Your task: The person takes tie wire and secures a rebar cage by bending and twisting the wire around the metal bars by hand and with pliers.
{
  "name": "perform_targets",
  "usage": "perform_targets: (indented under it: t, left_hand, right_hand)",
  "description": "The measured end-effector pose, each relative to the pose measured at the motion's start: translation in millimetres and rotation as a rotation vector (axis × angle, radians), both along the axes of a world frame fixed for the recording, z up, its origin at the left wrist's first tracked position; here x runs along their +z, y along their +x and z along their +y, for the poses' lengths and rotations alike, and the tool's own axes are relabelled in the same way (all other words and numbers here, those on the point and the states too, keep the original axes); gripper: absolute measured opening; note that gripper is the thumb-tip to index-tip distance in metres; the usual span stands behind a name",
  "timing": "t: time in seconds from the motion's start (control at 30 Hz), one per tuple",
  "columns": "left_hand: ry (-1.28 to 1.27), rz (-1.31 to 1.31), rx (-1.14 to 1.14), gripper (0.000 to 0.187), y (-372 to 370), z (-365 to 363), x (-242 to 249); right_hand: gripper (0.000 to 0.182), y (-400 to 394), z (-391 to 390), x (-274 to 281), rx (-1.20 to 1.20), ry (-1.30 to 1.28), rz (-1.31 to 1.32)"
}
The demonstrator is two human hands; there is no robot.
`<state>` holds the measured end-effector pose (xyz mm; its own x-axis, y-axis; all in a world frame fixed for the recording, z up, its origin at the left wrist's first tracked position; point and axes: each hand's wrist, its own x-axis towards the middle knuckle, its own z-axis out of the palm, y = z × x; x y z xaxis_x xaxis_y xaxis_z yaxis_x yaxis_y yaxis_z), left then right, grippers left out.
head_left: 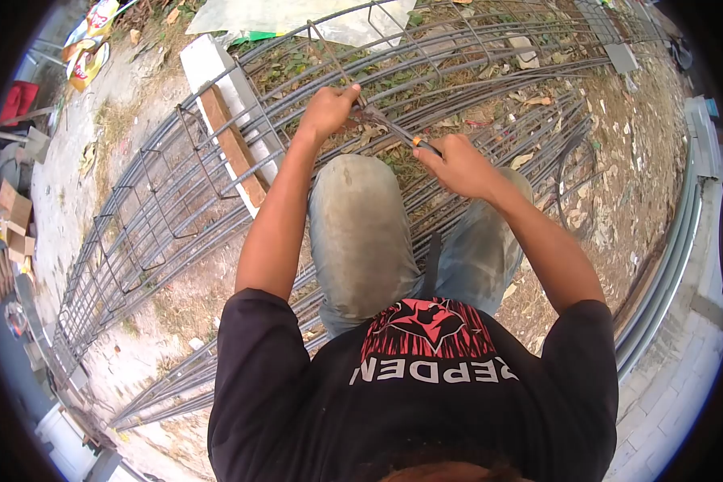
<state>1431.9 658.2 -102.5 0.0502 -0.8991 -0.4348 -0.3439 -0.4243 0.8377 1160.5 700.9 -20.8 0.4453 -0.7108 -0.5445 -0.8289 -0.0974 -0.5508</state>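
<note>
My right hand point(460, 166) is closed around the dark handle of a pair of pincers point(400, 131) with an orange band. Their metal head reaches in among the steel bars, close to my left hand point(328, 112). Those left fingers are bent closed on a thin steel stirrup point(329, 55), which rises away from them across the long bars. Both hands work over a long rebar cage point(450, 71) of ribbed bars and square stirrups. What the pincers' jaws grip, if anything, is too small to make out.
A white block point(209, 60) and a brown wooden piece point(234, 153) prop the cage on the left. Loose rebars point(530, 132) lie beside my knees. Grey pipes point(667, 297) run along the right. Cardboard boxes point(14, 217) stand far left.
</note>
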Motion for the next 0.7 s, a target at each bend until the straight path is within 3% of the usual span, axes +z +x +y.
perform_targets:
  t: [0.1,0.23,0.33,0.53,0.63,0.7]
  left_hand:
    - [-0.001,0.002,0.011,0.058,-0.1,0.1,1.1]
    - [0.001,-0.002,0.01,0.058,-1.0,0.2,-0.4]
    - [0.002,0.004,0.014,0.057,0.5,0.0,1.8]
    - [0.033,0.04,0.015,0.056,-0.7,0.5,6.3]
    - [0.061,0.071,0.029,0.055,0.5,0.4,8.1]
    - [0.089,0.11,0.021,0.057,-2.5,0.6,8.5]
  right_hand:
    - [0.057,-12.5,-8.9,-9.5,-0.44,0.844,-0.551]
    - [0.034,-10.3,-9.3,-16.2,-0.17,0.404,-0.339]
    - [0.041,10.3,9.7,12.7,0.159,-0.443,0.253]
    - [0.052,-8.0,6.8,5.5,0.272,-1.187,0.088]
    - [0.047,-14.1,8.8,-16.7,0.19,-0.861,0.06]
    - [0.044,-15.0,18.6,-28.9,-0.021,-0.352,-0.163]
